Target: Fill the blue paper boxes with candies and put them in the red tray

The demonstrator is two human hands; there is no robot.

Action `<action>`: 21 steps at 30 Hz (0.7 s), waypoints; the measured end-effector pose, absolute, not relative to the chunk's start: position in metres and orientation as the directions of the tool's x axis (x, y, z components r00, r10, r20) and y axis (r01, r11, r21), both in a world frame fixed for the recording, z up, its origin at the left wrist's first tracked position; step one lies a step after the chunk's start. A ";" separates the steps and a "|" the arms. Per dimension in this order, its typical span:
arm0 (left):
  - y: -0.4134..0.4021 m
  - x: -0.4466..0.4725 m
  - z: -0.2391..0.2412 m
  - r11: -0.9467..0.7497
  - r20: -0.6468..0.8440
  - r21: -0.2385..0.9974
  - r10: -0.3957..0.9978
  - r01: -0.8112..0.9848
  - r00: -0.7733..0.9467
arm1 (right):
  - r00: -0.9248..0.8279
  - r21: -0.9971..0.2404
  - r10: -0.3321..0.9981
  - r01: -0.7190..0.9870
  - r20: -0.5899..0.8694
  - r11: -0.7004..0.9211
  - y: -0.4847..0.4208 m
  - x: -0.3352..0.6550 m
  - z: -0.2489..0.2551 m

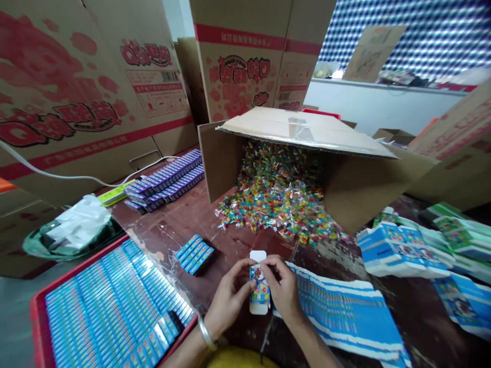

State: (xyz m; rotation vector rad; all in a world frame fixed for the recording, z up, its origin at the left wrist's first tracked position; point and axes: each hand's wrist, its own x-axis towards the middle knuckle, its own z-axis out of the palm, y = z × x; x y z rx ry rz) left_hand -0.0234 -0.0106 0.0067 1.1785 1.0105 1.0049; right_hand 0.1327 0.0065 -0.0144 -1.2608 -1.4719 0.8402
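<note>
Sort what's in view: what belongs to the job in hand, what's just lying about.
Likely in the job:
held blue carton
fanned blue cartons
wrapped candies
blue boxes in the red tray

Apparently just lying about:
purple boxes
white cable
green bag

Light thru checked curtain [437,38], btm R corner dim, edges stretched & blurry.

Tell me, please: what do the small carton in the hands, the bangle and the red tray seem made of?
Small carton: thin printed paperboard, perhaps coated; crisp white flaps suggest this.
Bangle: probably polished metal, given its silvery shine.
Red tray: likely plastic; it looks smooth and evenly coloured.
</note>
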 end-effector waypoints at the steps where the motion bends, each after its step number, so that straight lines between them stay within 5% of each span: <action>1: -0.011 -0.023 0.006 0.128 -0.098 0.986 0.963 -0.105 0.250 | 0.013 -0.928 0.970 0.294 0.242 0.227 0.007 0.132 -0.012; 9: -0.012 -0.020 -0.003 0.148 -0.099 0.936 0.981 -0.320 0.166 | -0.009 -0.992 0.992 0.006 0.124 0.124 0.015 0.129 -0.006; 21: -0.011 -0.028 0.006 0.101 -0.079 0.992 0.967 -0.078 0.243 | -0.190 -0.993 0.975 0.033 -0.114 -0.110 0.031 0.145 0.003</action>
